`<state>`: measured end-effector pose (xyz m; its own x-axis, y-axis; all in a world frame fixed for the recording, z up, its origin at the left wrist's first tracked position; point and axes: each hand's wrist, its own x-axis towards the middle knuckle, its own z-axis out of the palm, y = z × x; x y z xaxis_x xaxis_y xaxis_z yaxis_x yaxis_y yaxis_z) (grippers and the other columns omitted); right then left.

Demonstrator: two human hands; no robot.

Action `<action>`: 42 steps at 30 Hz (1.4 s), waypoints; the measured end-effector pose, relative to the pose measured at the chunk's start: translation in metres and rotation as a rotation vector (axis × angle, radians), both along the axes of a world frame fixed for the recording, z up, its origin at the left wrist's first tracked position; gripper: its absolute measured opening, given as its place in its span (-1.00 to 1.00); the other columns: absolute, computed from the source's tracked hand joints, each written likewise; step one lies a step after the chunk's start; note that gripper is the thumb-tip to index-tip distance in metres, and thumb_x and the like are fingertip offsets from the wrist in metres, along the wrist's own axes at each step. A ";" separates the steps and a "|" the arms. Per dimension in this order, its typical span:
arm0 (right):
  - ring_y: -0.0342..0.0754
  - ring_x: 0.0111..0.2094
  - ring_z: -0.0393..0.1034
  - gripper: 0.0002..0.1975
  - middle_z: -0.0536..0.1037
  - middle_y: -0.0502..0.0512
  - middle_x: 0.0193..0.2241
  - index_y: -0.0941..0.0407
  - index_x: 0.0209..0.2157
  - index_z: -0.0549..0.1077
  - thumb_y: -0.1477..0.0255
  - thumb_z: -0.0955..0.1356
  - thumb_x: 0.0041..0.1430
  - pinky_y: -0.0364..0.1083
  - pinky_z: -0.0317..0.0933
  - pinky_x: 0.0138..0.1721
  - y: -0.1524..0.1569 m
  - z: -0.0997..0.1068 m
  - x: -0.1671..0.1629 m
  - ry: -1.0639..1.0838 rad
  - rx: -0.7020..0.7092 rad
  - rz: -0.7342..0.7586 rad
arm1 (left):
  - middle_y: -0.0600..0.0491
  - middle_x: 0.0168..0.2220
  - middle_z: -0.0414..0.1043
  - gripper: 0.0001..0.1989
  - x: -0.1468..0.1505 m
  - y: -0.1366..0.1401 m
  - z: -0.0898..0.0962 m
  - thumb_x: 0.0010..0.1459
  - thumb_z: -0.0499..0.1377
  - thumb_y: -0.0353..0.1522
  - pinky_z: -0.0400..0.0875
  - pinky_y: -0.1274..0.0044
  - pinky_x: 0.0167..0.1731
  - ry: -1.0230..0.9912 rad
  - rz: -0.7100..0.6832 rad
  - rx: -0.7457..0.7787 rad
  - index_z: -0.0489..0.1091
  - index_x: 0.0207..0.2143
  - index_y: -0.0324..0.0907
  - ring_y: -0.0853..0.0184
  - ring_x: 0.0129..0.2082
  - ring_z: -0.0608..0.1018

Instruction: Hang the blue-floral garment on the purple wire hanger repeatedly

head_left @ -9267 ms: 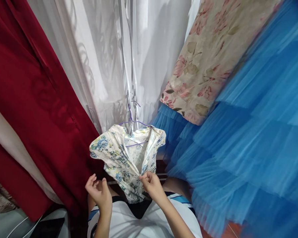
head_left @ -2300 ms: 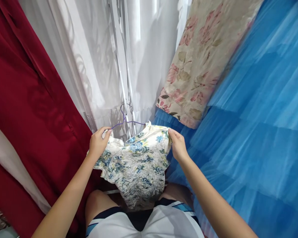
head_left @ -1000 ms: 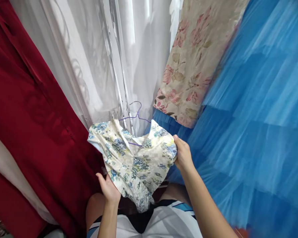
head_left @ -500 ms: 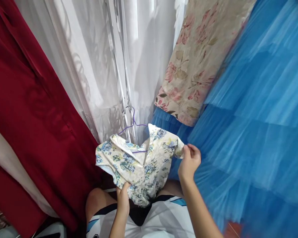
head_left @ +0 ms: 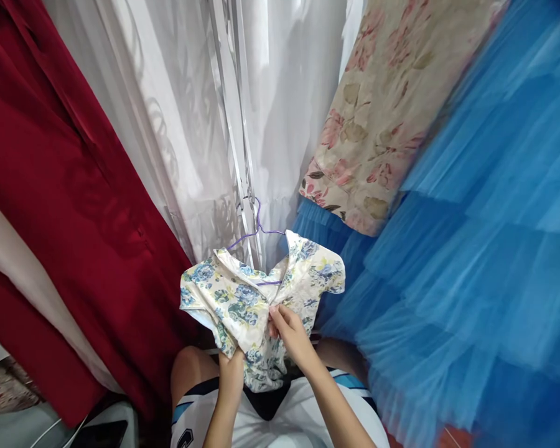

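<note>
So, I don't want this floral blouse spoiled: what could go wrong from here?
The floral blouse could slip off the purple hanger, since its neckline gapes wide. The right hand pinches the blouse at the foot of that neckline, so a hard tug might strain it. The blue tulle skirt hangs close by and might snag.

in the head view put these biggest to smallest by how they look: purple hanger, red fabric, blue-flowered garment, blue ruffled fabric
1. blue ruffled fabric
2. red fabric
3. blue-flowered garment
4. purple hanger, counting only its visible wire
</note>
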<state>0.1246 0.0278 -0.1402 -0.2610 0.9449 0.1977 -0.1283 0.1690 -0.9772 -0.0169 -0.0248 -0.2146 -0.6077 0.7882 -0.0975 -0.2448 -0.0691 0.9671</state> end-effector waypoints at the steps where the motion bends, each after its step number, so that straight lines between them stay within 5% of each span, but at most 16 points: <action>1: -0.13 -0.64 0.20 -0.59 0.34 -0.07 -0.71 0.09 -0.51 0.31 0.08 0.27 0.25 -0.14 0.08 -0.53 -0.001 0.002 0.002 0.001 -0.009 0.016 | -0.11 -0.05 0.50 -0.53 -0.001 -0.001 0.002 -0.11 0.27 -0.36 0.28 0.33 0.14 0.004 -0.004 -0.004 0.43 -0.07 -0.20 0.06 0.12 0.44; 5: -0.18 -0.69 0.14 -0.57 0.32 -0.07 -0.76 0.10 -0.61 0.27 0.14 0.30 0.22 -0.16 0.01 -0.58 -0.012 0.002 0.008 0.005 -0.068 0.028 | -0.14 0.11 0.35 -0.44 -0.001 -0.009 0.018 -0.01 0.25 -0.38 0.30 0.32 0.12 0.113 0.133 0.138 0.26 0.08 -0.15 0.10 0.13 0.41; 9: -0.19 -0.73 0.12 -0.62 0.35 -0.07 -0.78 0.11 -0.60 0.33 0.17 0.32 0.19 -0.18 -0.05 -0.62 -0.019 -0.002 0.012 -0.035 -0.146 0.086 | -0.17 0.17 0.20 -0.41 -0.001 -0.016 0.031 -0.02 0.32 -0.39 0.20 0.26 0.18 0.557 0.357 0.397 0.20 0.06 -0.13 0.11 0.17 0.33; 12: -0.21 -0.75 0.08 -0.67 0.36 -0.07 -0.79 0.13 -0.57 0.39 0.21 0.35 0.15 -0.20 -0.11 -0.64 -0.023 -0.001 0.012 -0.083 -0.164 0.146 | -0.15 -0.03 0.38 -0.63 0.007 -0.013 0.031 0.04 0.29 -0.37 0.28 0.32 0.10 0.797 0.042 0.370 0.35 -0.08 -0.17 0.13 0.02 0.45; 15: -0.22 -0.75 0.10 -0.69 0.35 -0.08 -0.79 0.14 -0.55 0.40 0.22 0.37 0.14 -0.20 -0.09 -0.64 -0.027 0.004 0.011 -0.092 -0.149 0.171 | -0.06 -0.29 0.48 -0.87 0.020 -0.005 0.026 0.19 0.17 -0.33 0.39 0.45 -0.18 0.781 -0.310 0.261 0.40 -0.22 -0.17 0.21 -0.24 0.53; 17: -0.21 -0.74 0.13 -0.69 0.35 -0.08 -0.78 0.14 -0.53 0.39 0.21 0.38 0.14 -0.21 -0.07 -0.64 -0.030 0.007 0.010 -0.092 -0.134 0.153 | -0.02 -0.38 0.47 -0.89 0.027 -0.002 0.025 0.23 0.12 -0.32 0.36 0.50 -0.29 0.766 -0.366 0.236 0.39 -0.30 -0.17 0.24 -0.34 0.52; 25: -0.21 -0.74 0.10 -0.64 0.32 -0.08 -0.78 0.14 -0.54 0.38 0.15 0.38 0.13 -0.21 -0.10 -0.65 -0.033 0.007 0.010 -0.102 -0.128 0.137 | -0.02 -0.27 0.49 -0.85 0.037 -0.003 0.041 0.21 0.13 -0.33 0.36 0.49 -0.20 0.701 -0.178 0.270 0.37 -0.17 -0.17 0.25 -0.24 0.52; 29: -0.24 -0.76 0.01 -0.61 0.28 -0.11 -0.80 0.14 -0.51 0.40 0.10 0.37 0.14 -0.20 -0.15 -0.66 -0.036 0.005 0.012 -0.064 -0.131 0.096 | 0.04 -0.40 0.45 -0.95 0.032 0.000 0.045 0.18 0.14 -0.38 0.34 0.52 -0.27 0.788 -0.201 0.291 0.35 -0.36 -0.14 0.29 -0.34 0.49; 34: -0.21 -0.76 0.00 -0.63 0.23 -0.14 -0.80 0.12 -0.44 0.41 0.08 0.33 0.18 -0.18 -0.14 -0.66 -0.021 0.035 0.024 0.076 -0.060 -0.119 | 0.06 -0.47 0.38 -0.86 0.031 0.004 0.041 0.19 0.12 -0.40 0.31 0.55 -0.32 0.861 -0.213 0.305 0.30 -0.46 -0.14 0.34 -0.41 0.45; 37: -0.19 -0.74 0.07 -0.65 0.29 -0.09 -0.78 0.11 -0.49 0.40 0.14 0.32 0.20 -0.17 -0.07 -0.64 -0.007 0.054 0.029 -0.020 -0.033 -0.067 | 0.06 -0.45 0.41 -0.92 0.033 0.001 0.039 0.17 0.13 -0.41 0.33 0.55 -0.32 0.823 -0.200 0.289 0.34 -0.41 -0.15 0.34 -0.41 0.47; 42: -0.15 -0.63 0.20 -0.67 0.39 -0.03 -0.67 0.12 -0.56 0.34 0.20 0.38 0.13 -0.16 0.01 -0.57 -0.010 0.027 0.023 -0.285 0.002 0.006 | 0.03 -0.41 0.47 -0.94 0.039 -0.005 0.045 0.18 0.15 -0.40 0.38 0.55 -0.30 0.732 -0.189 0.300 0.42 -0.34 -0.16 0.32 -0.37 0.51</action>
